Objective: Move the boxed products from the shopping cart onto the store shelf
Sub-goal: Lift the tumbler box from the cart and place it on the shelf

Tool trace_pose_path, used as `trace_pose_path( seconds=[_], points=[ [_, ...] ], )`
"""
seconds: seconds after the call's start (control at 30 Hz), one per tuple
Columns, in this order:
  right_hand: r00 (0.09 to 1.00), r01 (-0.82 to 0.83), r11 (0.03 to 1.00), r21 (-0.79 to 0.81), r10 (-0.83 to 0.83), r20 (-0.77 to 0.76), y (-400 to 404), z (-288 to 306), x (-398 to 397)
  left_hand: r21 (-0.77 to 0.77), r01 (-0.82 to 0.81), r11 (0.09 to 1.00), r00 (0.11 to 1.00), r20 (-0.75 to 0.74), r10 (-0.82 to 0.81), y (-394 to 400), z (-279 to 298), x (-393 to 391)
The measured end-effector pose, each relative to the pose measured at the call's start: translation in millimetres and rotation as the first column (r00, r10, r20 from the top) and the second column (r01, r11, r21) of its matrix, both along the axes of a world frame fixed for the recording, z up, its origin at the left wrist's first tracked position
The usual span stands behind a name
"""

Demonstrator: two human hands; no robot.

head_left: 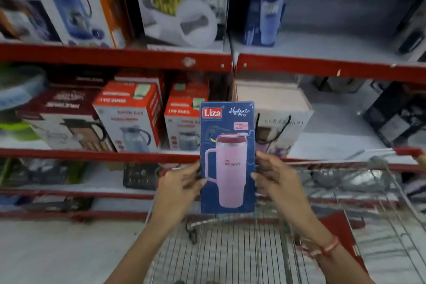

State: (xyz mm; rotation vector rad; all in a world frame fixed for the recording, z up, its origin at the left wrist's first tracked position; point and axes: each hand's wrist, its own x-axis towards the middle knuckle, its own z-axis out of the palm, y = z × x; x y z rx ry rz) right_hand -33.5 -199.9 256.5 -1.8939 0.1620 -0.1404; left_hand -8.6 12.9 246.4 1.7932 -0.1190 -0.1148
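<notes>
A tall blue box (227, 157) printed with a pink handled tumbler stands upright in the air above the wire shopping cart (230, 249). My left hand (178, 188) grips its left edge and my right hand (275, 176) grips its right edge, both near the box's middle. The store shelf (334, 69) with its red front rail runs across in front of me. On its upper right level stands a similar dark blue box (262, 4), with bare white shelf surface beside it.
Red-and-white jug boxes (131, 117) and a maroon kettle box (66, 117) fill the middle shelf at left. A white box with a black cord handle (276, 122) sits behind the held box. Larger boxes (179, 2) stand on the top level. The cart's red rim (345, 165) lies right.
</notes>
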Motion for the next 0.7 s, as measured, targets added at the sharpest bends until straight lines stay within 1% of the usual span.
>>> trace_pose_path(
  seconds=[0.07,0.17,0.23,0.37,0.43,0.5,0.6,0.7],
  points=[
    [0.995,0.008,1.000,0.015,-0.010,0.103,-4.4,28.6,14.3,-0.030,-0.006,1.000,0.995,0.095,0.008,-4.7,29.9,17.7],
    [0.969,0.021,0.998,0.058,-0.035,0.245,-14.9,72.7,39.1,-0.070,0.028,0.997,0.970,0.244,-0.010,-19.0,76.8,47.5],
    [0.938,0.038,0.998,0.057,-0.056,0.343,-22.3,102.1,56.9,-0.103,0.057,0.993,0.944,0.329,-0.020,-30.7,105.8,71.4],
    [0.859,0.107,0.994,0.037,-0.112,0.500,-38.8,155.0,96.4,-0.086,0.072,0.994,0.871,0.491,-0.020,-61.1,162.3,120.9],
    [0.838,0.117,0.991,0.064,-0.133,0.529,-48.5,175.0,119.6,-0.092,0.086,0.992,0.850,0.526,-0.025,-77.6,185.4,145.7],
    [0.830,0.145,0.987,0.068,-0.159,0.535,-58.4,187.7,144.1,-0.061,0.085,0.995,0.840,0.541,-0.038,-93.1,198.3,171.6],
    [0.824,0.215,0.975,0.047,-0.207,0.528,-74.6,189.5,182.0,-0.023,0.075,0.997,0.832,0.553,-0.050,-115.4,198.6,212.0],
    [0.816,0.254,0.966,0.042,-0.237,0.527,-87.9,185.5,219.8,-0.040,0.022,0.999,0.831,0.556,0.004,-135.7,191.3,253.5]
  ],
)
